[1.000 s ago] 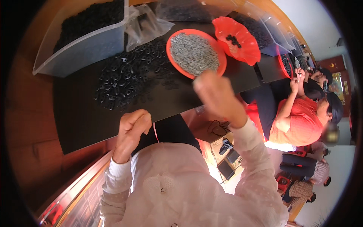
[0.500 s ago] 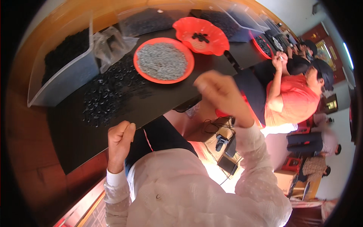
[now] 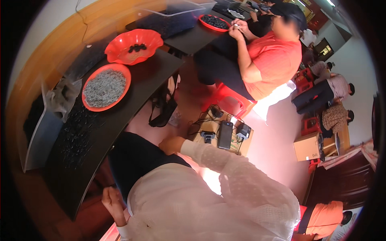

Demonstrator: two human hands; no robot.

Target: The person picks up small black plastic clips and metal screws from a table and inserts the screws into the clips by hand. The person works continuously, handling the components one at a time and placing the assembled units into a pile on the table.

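Observation:
My left hand point(image 3: 112, 203) hangs below the table's near edge, left of my hip. Its fingers are curled in, and whatever they may hold is hidden. My right hand point(image 3: 171, 145) rests by my dark-trousered leg point(image 3: 138, 150), its back showing and its fingers hidden. On the dark table point(image 3: 112, 128) lies a spread of small black parts point(image 3: 78, 138). Beside them, a red round plate point(image 3: 128, 80) holds many small silvery metal pieces point(image 3: 104, 89). Behind it stands a wavy-rimmed red bowl point(image 3: 116, 47) with a few black pieces point(image 3: 137, 48).
A clear plastic bin point(image 3: 38, 140) stands at the table's left, a crumpled clear bag point(image 3: 62, 96) against it. A co-worker in a red shirt point(image 3: 275, 58) sits at the right. Electronic devices and cables lie on a box point(image 3: 245, 148); a black bag point(image 3: 165, 108) is under the table.
The view has swung right, so the table sits further left. My right hand has dropped from beside the table to my leg. My left hand has gone lower, away from the table edge.

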